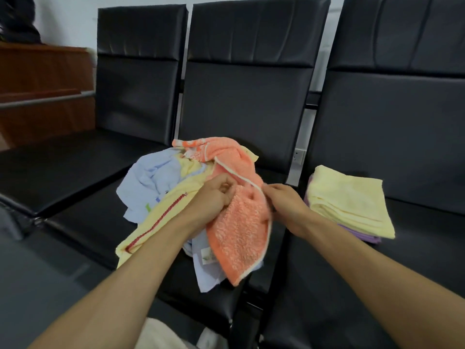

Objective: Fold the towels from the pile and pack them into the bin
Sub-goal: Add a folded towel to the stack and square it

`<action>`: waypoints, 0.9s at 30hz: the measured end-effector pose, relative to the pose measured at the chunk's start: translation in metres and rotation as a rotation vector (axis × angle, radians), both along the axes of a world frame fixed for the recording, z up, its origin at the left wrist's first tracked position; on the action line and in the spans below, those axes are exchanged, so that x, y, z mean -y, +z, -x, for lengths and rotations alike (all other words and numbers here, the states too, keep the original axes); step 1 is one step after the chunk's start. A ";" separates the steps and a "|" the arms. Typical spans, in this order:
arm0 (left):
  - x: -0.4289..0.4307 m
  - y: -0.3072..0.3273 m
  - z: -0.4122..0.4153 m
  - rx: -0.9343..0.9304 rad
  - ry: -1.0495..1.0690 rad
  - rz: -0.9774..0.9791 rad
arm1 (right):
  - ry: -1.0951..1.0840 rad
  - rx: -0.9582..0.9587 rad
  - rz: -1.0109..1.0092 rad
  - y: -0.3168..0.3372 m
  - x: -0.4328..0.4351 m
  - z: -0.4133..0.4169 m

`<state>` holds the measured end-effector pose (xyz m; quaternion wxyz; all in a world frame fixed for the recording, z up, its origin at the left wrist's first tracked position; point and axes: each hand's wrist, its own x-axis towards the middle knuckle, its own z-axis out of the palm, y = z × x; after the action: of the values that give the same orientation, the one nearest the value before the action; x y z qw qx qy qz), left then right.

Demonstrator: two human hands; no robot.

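Between left hand (214, 197) and right hand (284, 201): orange towel (239, 230), edge pinched.

We see an orange towel (239, 233) with white edging, a pale yellow towel (161, 217) with a red stripe, a light blue one (148, 180) — black seats (251, 102).

Black bench seats (83, 172); towel pile (161, 187), folded stack (349, 205)

The orange towel (239, 222), white-edged and unfolded, drapes over the crumpled pile (156, 182) of blue and yellow towels on the middle seat (83, 222). The folded yellow towels (352, 200) lie stacked on the right seat (427, 235)
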<state>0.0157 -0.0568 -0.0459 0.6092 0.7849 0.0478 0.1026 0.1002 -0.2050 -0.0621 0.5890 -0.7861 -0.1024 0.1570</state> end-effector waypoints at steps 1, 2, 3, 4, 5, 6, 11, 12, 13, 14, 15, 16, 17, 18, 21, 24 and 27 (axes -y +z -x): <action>0.001 0.003 0.003 -0.014 -0.062 0.057 | -0.057 -0.090 -0.080 0.005 -0.001 0.000; 0.003 0.006 0.007 -0.037 -0.123 0.083 | -0.100 -0.182 -0.158 0.009 0.000 -0.002; 0.003 0.008 0.009 -0.069 -0.184 0.086 | -0.128 -0.262 -0.236 0.014 -0.001 -0.004; 0.005 0.009 0.011 -0.107 -0.256 0.079 | -0.131 -0.322 -0.288 0.017 0.001 -0.006; 0.005 0.008 0.012 -0.152 -0.321 0.076 | -0.099 -0.356 -0.303 0.019 0.002 -0.007; 0.005 0.007 0.012 -0.195 -0.387 0.075 | -0.057 -0.361 -0.282 0.018 0.002 -0.009; 0.007 0.001 0.005 -0.275 -0.359 0.043 | 0.026 -0.327 -0.223 0.011 0.006 -0.013; 0.007 0.000 0.001 -0.274 -0.265 0.067 | 0.068 -0.340 -0.269 0.011 0.009 -0.013; 0.008 -0.001 -0.002 -0.268 -0.154 0.110 | 0.113 -0.339 -0.298 0.013 0.014 -0.013; 0.006 -0.003 -0.005 -0.258 -0.034 0.156 | 0.162 -0.327 -0.299 0.016 0.018 -0.012; 0.004 -0.005 -0.009 -0.245 0.068 0.215 | 0.224 -0.307 -0.289 0.021 0.024 -0.009; 0.003 -0.006 -0.012 -0.232 0.142 0.280 | 0.301 -0.284 -0.271 0.025 0.030 -0.007; 0.002 -0.007 -0.014 -0.224 0.182 0.353 | 0.388 -0.269 -0.247 0.029 0.037 -0.003; 0.004 -0.006 -0.013 -0.223 0.195 0.429 | 0.480 -0.258 -0.209 0.034 0.044 0.000; 0.013 -0.002 -0.012 -0.251 0.199 0.653 | 0.765 -0.283 -0.053 0.042 0.061 0.008; 0.018 0.000 -0.009 -0.286 0.210 0.633 | 0.719 -0.250 0.142 0.038 0.061 0.012; 0.017 0.001 -0.007 -0.312 0.194 0.523 | 0.329 -0.111 0.239 0.017 0.043 0.005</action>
<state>0.0232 -0.0738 -0.0449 0.7629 0.6000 0.2399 0.0228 0.0956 -0.2484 -0.0449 0.4626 -0.8133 -0.1773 0.3050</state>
